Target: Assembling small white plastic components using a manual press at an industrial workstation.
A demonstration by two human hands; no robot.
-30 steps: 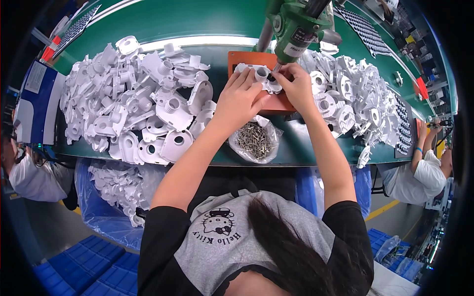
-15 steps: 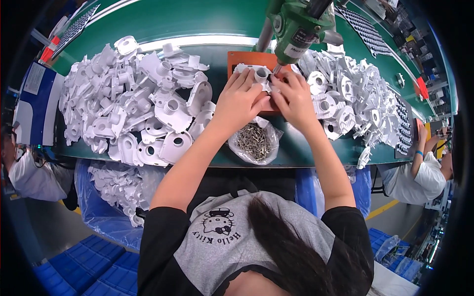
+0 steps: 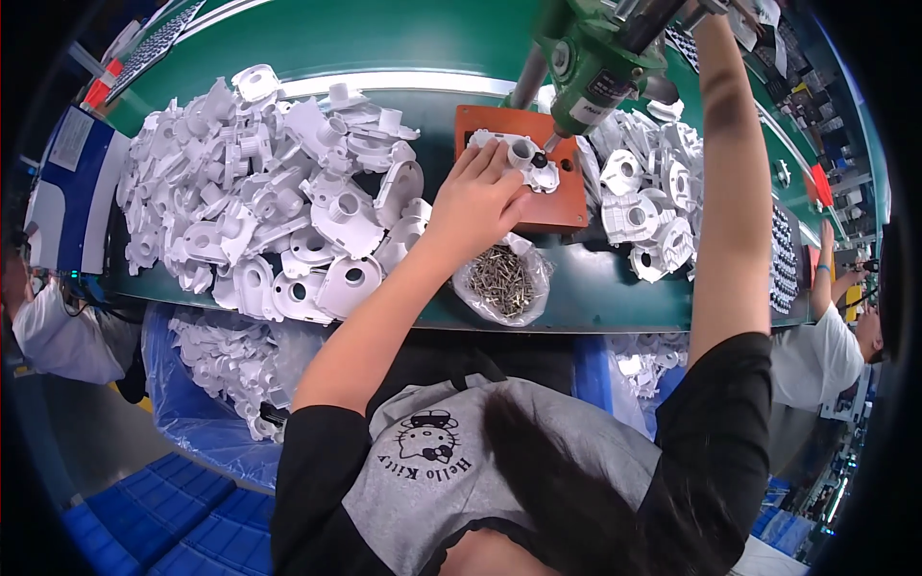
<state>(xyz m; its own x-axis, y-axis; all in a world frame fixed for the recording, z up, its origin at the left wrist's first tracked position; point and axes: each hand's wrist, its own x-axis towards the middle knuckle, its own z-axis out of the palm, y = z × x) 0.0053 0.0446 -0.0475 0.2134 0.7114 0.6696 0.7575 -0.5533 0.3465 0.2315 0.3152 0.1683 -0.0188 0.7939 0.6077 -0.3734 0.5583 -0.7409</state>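
A white plastic housing with a round collar [image 3: 521,152] lies on an orange block [image 3: 552,213]. My left hand [image 3: 480,192] holds it from the left, fingers over its left side and thumb at the near edge. A small black round piece [image 3: 540,160] sits on the housing right of the collar. Just above it is the pointed tip of a green bench press [image 3: 597,82]. My right arm [image 3: 732,173] stretches up past the press's right side to the top edge. There my right hand is mostly cut off beside a metal bar [image 3: 711,6], its fingers not readable.
White plastic parts are heaped left [image 3: 230,182] and right [image 3: 639,192] on the green bench. A clear bag of small metal pins or screws [image 3: 501,280] lies before the block. Below the bench hangs a blue-lined bin [image 3: 178,403] of white parts. Other people work at both sides.
My right hand has left the housing and gone up and right beside the press. My left hand has stayed on the housing. The black piece now shows on it.
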